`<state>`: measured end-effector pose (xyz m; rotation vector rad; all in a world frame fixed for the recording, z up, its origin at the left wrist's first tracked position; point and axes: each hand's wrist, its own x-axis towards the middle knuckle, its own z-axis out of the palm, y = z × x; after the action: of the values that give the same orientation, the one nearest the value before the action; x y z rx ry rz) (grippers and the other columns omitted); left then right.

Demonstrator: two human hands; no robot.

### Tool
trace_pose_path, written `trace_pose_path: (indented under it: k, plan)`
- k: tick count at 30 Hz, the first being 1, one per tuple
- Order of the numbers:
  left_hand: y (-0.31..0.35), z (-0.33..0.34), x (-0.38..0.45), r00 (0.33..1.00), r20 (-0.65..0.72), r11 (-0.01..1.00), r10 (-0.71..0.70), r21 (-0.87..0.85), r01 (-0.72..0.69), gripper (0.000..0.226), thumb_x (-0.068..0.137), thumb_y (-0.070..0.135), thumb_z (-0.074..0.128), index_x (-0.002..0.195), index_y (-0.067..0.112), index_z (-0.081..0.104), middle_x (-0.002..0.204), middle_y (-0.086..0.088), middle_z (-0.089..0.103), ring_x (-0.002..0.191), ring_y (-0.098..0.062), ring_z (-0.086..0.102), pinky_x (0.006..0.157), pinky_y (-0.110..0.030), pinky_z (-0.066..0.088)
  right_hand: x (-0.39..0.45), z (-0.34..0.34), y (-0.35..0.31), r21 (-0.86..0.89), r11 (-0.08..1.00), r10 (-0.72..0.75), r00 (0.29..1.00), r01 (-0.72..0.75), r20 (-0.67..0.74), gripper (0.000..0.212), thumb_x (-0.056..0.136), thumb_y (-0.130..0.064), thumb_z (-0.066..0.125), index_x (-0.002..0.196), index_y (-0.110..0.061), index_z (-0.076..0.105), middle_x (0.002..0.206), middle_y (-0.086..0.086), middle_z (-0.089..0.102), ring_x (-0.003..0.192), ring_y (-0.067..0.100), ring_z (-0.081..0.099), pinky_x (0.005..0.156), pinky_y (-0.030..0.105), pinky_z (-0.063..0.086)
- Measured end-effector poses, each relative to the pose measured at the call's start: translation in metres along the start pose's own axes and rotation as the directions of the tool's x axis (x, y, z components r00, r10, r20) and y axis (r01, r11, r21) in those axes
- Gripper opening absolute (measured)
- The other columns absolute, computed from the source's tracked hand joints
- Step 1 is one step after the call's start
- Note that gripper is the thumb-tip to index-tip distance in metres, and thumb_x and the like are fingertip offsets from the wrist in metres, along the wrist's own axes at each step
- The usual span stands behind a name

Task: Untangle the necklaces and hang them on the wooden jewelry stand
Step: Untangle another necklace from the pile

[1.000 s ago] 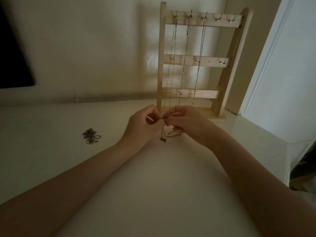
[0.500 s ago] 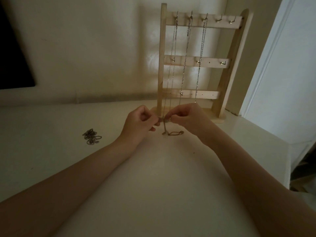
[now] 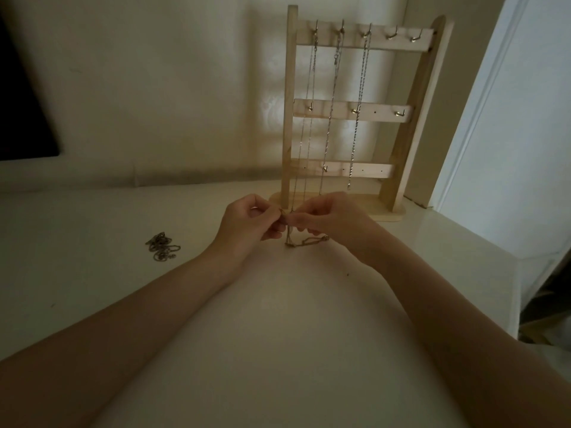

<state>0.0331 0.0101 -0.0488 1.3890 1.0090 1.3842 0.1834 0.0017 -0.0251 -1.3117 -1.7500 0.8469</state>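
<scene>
2 hands, left hand (image 3: 247, 223) and right hand (image 3: 327, 219), pinch a knotted necklace (image 3: 306, 241) near the wooden jewelry stand (image 3: 290, 118); links are best teased apart gently.

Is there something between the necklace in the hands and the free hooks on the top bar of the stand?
Nothing visible blocks it. Both hands pinch the necklace in front of the stand; the two free hooks are at the top right, beside the three hanging chains.
</scene>
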Motion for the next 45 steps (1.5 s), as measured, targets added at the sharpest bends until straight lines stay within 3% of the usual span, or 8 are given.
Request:
trace_pose_path:
  k: [3,7,16,22,27,32,38,45]
  plan:
    - [0.0,0.001,0.0,1.0,0.02,1.0,0.012,0.027,-0.012,0.015,0.087,0.0,0.055,0.073,0.006,0.055,0.065,-0.004,0.065,0.054,-0.004,0.061,0.055,-0.016,0.051,0.001,0.001,0.001,-0.022,1.0,0.002,1.0,-0.002,-0.025,0.021,0.075,-0.026,0.075,0.076,-0.006,0.071,0.063,-0.002,0.058,0.057,0.006,0.046,0.057,0.019,0.038]
    - [0.002,0.0,-0.002,0.996,0.083,0.999,0.013,0.042,-0.017,0.011,0.084,0.006,0.063,0.085,0.015,0.057,0.076,0.0,0.069,0.064,-0.003,0.064,0.059,-0.016,0.051,0.001,-0.002,0.003,0.147,0.989,0.014,1.0,-0.012,-0.012,0.014,0.08,-0.008,0.068,0.067,-0.01,0.065,0.059,0.0,0.052,0.057,0.009,0.043,0.057,0.021,0.036]
    - [0.004,-0.004,-0.003,0.972,0.224,0.997,-0.073,0.015,0.072,0.027,0.08,0.007,0.067,0.103,0.016,0.057,0.085,-0.001,0.07,0.073,-0.005,0.062,0.063,-0.014,0.048,0.001,-0.007,0.004,0.429,0.871,0.139,0.958,-0.239,0.251,0.017,0.087,-0.006,0.057,0.072,-0.013,0.058,0.061,-0.003,0.051,0.058,0.009,0.042,0.061,0.023,0.036]
    - [0.005,0.0,-0.001,0.95,0.257,0.984,-0.176,0.043,0.17,0.017,0.083,0.0,0.06,0.095,0.01,0.054,0.071,-0.005,0.058,0.062,-0.011,0.054,0.059,-0.02,0.051,0.0,-0.006,0.003,0.373,0.899,0.119,0.947,-0.23,0.297,0.021,0.087,-0.003,0.053,0.068,-0.01,0.055,0.062,0.001,0.048,0.057,0.012,0.043,0.059,0.025,0.035]
    - [0.007,0.0,-0.003,0.942,0.291,0.959,-0.169,0.268,0.09,0.021,0.084,0.003,0.059,0.101,0.01,0.049,0.076,-0.004,0.063,0.06,-0.01,0.056,0.058,-0.018,0.046,0.0,-0.005,0.003,0.077,0.997,-0.018,0.979,0.002,0.203,0.019,0.085,0.0,0.057,0.068,-0.008,0.057,0.066,0.002,0.049,0.054,0.005,0.044,0.056,0.017,0.038]
    - [0.003,0.0,-0.002,0.955,0.291,0.908,-0.058,0.414,-0.071,0.027,0.08,0.007,0.065,0.084,0.025,0.045,0.083,-0.001,0.062,0.056,-0.004,0.052,0.055,-0.018,0.043,0.0,-0.002,0.004,0.062,0.998,-0.041,0.979,0.029,0.2,0.019,0.087,0.0,0.056,0.069,-0.008,0.055,0.065,0.002,0.047,0.053,0.003,0.043,0.053,0.013,0.036]
    - [-0.001,-0.006,0.001,0.957,0.27,0.855,0.109,0.465,-0.229,0.03,0.076,0.002,0.067,0.078,0.031,0.057,0.078,0.003,0.062,0.067,-0.013,0.051,0.062,-0.022,0.043,-0.002,-0.003,0.003,0.059,0.998,-0.028,0.975,0.015,0.22,0.013,0.09,-0.006,0.054,0.078,-0.002,0.056,0.06,0.001,0.044,0.049,0.002,0.043,0.054,0.014,0.037]
    - [0.002,-0.006,-0.004,0.977,0.208,0.953,0.047,0.284,-0.106,0.02,0.081,0.003,0.065,0.075,0.021,0.068,0.066,0.005,0.063,0.054,0.003,0.052,0.052,-0.011,0.041,0.001,-0.009,0.002,0.063,0.995,-0.079,0.995,0.075,0.063,0.015,0.083,-0.012,0.065,0.077,0.001,0.067,0.059,0.005,0.051,0.057,0.016,0.044,0.059,0.027,0.04]
